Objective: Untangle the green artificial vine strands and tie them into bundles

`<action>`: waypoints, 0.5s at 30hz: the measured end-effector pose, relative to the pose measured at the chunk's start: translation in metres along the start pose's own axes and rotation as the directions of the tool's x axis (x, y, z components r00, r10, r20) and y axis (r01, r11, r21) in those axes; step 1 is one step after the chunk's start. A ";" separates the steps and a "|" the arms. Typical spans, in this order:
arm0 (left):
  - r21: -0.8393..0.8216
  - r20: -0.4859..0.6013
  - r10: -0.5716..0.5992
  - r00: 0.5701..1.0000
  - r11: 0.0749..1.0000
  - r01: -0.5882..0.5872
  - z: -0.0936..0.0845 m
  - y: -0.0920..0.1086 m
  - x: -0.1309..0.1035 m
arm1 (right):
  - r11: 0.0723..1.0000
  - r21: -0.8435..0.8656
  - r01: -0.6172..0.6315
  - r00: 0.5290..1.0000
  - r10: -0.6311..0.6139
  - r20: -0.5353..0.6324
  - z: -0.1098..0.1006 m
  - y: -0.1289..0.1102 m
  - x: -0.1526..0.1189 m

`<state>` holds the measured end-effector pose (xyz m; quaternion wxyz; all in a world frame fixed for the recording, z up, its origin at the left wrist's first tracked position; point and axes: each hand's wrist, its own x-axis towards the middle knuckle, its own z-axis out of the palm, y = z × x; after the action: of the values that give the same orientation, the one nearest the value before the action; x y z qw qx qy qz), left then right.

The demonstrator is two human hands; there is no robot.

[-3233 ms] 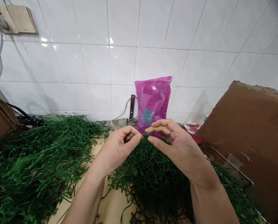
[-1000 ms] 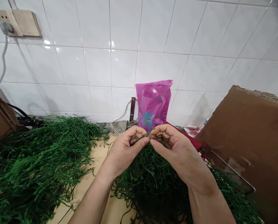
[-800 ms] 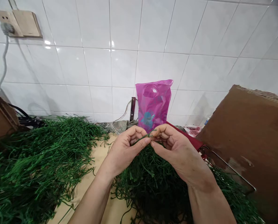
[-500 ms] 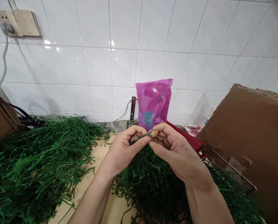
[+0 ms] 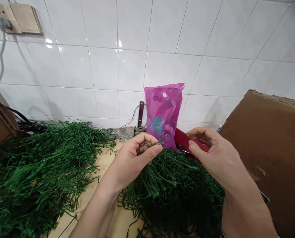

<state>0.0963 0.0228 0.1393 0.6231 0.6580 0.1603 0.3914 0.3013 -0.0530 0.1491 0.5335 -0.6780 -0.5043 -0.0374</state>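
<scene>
My left hand (image 5: 138,155) pinches a thin green stem (image 5: 164,138) between thumb and fingertips, its forked tip sticking out to the right. To the right, my right hand (image 5: 210,150) is apart from it, thumb and fingers parted and nothing visible between them. Behind those fingers shows a red object (image 5: 180,138), partly hidden; contact with it cannot be made out. Below both hands lies a heap of dark green stems (image 5: 167,178), which look like artificial plant stalks. A second, brighter pile of green stems (image 5: 45,172) spreads out at the left.
A purple plastic bag (image 5: 163,112) stands against the white tiled wall (image 5: 100,66). At the right leans a brown cardboard piece (image 5: 266,145). Another cardboard box (image 5: 0,122) is at the left edge, under a plugged-in cable (image 5: 1,62). Tan tabletop (image 5: 107,160) shows between the piles.
My right hand has come away from the left hand and the stem, moving right to in front of the red object. The left hand keeps its pinch in about the same place.
</scene>
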 end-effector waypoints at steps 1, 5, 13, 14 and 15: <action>0.007 -0.030 -0.016 0.999 1.000 0.016 0.000 -0.003 0.003 | 1.000 -0.018 0.016 0.999 -0.016 -0.027 -0.003 -0.006 -0.004; 0.000 -0.052 -0.062 0.997 0.998 0.062 -0.001 -0.010 0.010 | 0.989 0.083 0.125 0.985 -0.133 0.110 0.005 -0.033 -0.020; 0.055 -0.140 0.020 0.990 0.998 -0.012 -0.003 -0.011 0.008 | 0.969 0.244 0.029 0.958 -0.096 0.270 0.037 -0.047 -0.028; 0.041 -0.153 0.035 0.988 0.999 -0.029 -0.002 -0.012 0.007 | 0.964 0.267 0.015 0.958 -0.090 0.273 0.038 -0.047 -0.028; 0.008 -0.162 0.052 0.985 0.999 -0.051 -0.001 -0.013 0.007 | 0.953 0.303 0.000 0.957 -0.089 0.278 0.039 -0.047 -0.028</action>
<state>0.1042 0.0307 0.1295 0.5965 0.6290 0.1941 0.4592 0.2343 -0.0453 0.1485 0.5499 -0.5758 -0.5917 0.1264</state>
